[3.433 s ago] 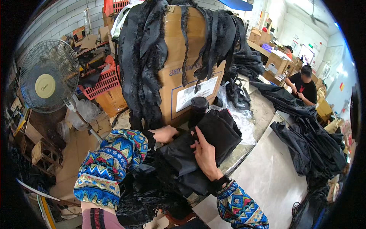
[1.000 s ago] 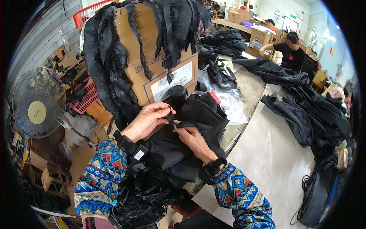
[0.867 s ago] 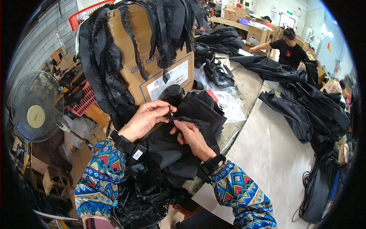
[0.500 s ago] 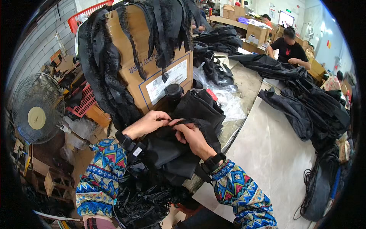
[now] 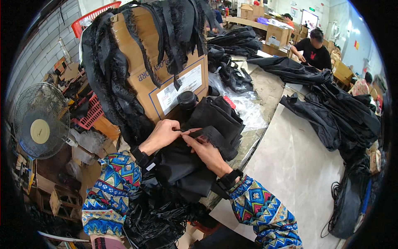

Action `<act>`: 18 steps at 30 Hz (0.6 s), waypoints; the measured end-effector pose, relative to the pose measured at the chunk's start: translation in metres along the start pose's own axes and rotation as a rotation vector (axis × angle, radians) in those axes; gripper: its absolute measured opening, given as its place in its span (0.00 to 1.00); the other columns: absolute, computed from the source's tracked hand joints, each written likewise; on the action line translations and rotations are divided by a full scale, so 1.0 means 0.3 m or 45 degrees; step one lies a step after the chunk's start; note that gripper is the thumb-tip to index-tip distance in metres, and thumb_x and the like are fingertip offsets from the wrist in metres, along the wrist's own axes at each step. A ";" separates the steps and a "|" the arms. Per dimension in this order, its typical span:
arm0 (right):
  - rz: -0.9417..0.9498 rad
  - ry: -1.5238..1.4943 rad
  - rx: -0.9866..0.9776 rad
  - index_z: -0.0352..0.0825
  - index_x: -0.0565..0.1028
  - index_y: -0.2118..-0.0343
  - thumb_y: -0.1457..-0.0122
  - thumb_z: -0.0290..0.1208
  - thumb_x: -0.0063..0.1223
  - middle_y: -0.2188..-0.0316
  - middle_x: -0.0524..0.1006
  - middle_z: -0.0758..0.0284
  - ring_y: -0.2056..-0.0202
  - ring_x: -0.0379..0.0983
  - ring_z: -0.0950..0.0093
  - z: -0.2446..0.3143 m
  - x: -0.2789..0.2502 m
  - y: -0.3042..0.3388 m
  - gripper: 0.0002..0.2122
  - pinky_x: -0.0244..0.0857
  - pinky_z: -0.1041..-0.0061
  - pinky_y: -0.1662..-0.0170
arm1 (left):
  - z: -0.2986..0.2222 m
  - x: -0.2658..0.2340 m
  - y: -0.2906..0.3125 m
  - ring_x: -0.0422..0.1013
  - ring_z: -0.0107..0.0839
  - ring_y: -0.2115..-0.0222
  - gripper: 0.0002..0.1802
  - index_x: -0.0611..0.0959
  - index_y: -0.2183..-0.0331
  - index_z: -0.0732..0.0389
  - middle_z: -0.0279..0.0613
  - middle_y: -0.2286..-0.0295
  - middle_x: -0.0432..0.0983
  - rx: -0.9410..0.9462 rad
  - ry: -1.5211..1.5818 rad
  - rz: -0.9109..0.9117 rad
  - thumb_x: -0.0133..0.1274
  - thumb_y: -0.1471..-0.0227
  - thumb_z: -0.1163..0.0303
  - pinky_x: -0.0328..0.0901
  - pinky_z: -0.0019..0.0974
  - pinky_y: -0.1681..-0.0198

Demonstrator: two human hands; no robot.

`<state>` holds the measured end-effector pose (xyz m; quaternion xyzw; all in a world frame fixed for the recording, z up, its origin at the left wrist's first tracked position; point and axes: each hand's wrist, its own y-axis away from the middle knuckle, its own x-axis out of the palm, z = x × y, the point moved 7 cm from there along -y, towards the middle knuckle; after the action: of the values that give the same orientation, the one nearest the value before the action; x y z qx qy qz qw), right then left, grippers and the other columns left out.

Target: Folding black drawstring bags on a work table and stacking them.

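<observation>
Black fabric piece (image 5: 215, 120), folded and frayed-edged, pinched between both hands.

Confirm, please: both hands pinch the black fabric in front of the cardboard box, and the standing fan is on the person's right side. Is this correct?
Not quite. The head view shows the standing fan on the person's left side. The rest holds: the left hand and right hand pinch the black fabric before the cardboard box.

A cardboard box (image 5: 166, 79) stands behind the folded cloth (image 5: 215, 120) on the table (image 5: 290, 166), with a fan (image 5: 40, 120) at left.
</observation>
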<state>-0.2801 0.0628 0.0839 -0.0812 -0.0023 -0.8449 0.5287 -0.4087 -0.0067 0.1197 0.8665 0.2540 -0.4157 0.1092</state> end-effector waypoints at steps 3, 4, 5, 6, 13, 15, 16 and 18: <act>-0.080 0.077 -0.127 0.32 0.75 0.63 0.39 0.34 0.50 0.74 0.73 0.71 0.74 0.65 0.81 -0.001 0.019 -0.003 0.10 0.61 0.79 0.70 | 0.066 0.025 0.006 0.67 0.20 0.77 0.08 0.81 0.71 0.66 0.33 0.78 0.75 -0.088 0.280 0.142 0.54 0.51 0.70 0.61 0.30 0.73; -0.034 0.050 -0.198 0.32 0.75 0.62 0.40 0.32 0.52 0.71 0.74 0.70 0.72 0.67 0.81 0.013 0.089 0.000 0.09 0.63 0.81 0.69 | 0.102 -0.012 0.065 0.68 0.20 0.76 0.08 0.82 0.71 0.65 0.31 0.76 0.77 -0.151 0.580 0.192 0.53 0.49 0.70 0.61 0.30 0.72; -0.094 0.111 -0.246 0.32 0.74 0.61 0.41 0.30 0.54 0.67 0.76 0.70 0.69 0.70 0.82 0.003 0.036 -0.003 0.08 0.65 0.82 0.68 | 0.052 0.018 0.031 0.68 0.20 0.76 0.08 0.82 0.71 0.65 0.31 0.76 0.77 -0.118 0.610 0.231 0.53 0.49 0.70 0.61 0.30 0.72; -0.137 0.148 -0.234 0.32 0.74 0.61 0.41 0.30 0.54 0.67 0.76 0.70 0.69 0.70 0.82 -0.014 -0.019 -0.006 0.08 0.65 0.82 0.68 | 0.008 0.050 0.007 0.67 0.17 0.75 0.09 0.83 0.67 0.64 0.30 0.74 0.77 -0.154 0.809 0.330 0.52 0.48 0.70 0.60 0.26 0.71; -0.099 0.252 -0.475 0.29 0.68 0.53 0.41 0.23 0.49 0.63 0.74 0.62 0.58 0.73 0.72 0.073 0.025 0.042 0.13 0.65 0.76 0.55 | -0.073 -0.071 0.012 0.68 0.16 0.74 0.14 0.84 0.63 0.64 0.30 0.74 0.77 -0.093 0.475 0.164 0.55 0.46 0.63 0.61 0.23 0.71; -0.082 0.386 -0.472 0.28 0.66 0.51 0.42 0.20 0.49 0.59 0.72 0.61 0.55 0.72 0.71 0.030 0.015 0.070 0.15 0.65 0.77 0.53 | -0.133 -0.078 -0.020 0.72 0.19 0.75 0.15 0.83 0.64 0.67 0.36 0.77 0.79 0.103 0.156 0.156 0.55 0.45 0.63 0.66 0.25 0.70; -0.140 0.399 -0.491 0.29 0.65 0.50 0.41 0.19 0.49 0.58 0.72 0.62 0.56 0.72 0.74 0.025 -0.019 0.098 0.16 0.65 0.78 0.53 | -0.180 -0.077 -0.036 0.73 0.20 0.76 0.15 0.83 0.65 0.67 0.37 0.78 0.79 0.112 0.131 0.158 0.55 0.45 0.63 0.66 0.25 0.71; -0.275 0.228 -0.449 0.30 0.63 0.48 0.41 0.18 0.48 0.54 0.70 0.63 0.57 0.72 0.77 0.009 -0.125 0.166 0.18 0.65 0.81 0.53 | -0.211 0.006 -0.156 0.73 0.22 0.80 0.14 0.83 0.67 0.67 0.38 0.80 0.78 0.202 0.161 0.211 0.55 0.46 0.64 0.66 0.27 0.76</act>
<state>-0.2192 0.0745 0.0773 -0.0965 0.1837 -0.8878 0.4109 -0.3904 0.0589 0.1591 0.9149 0.1542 -0.3686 0.0581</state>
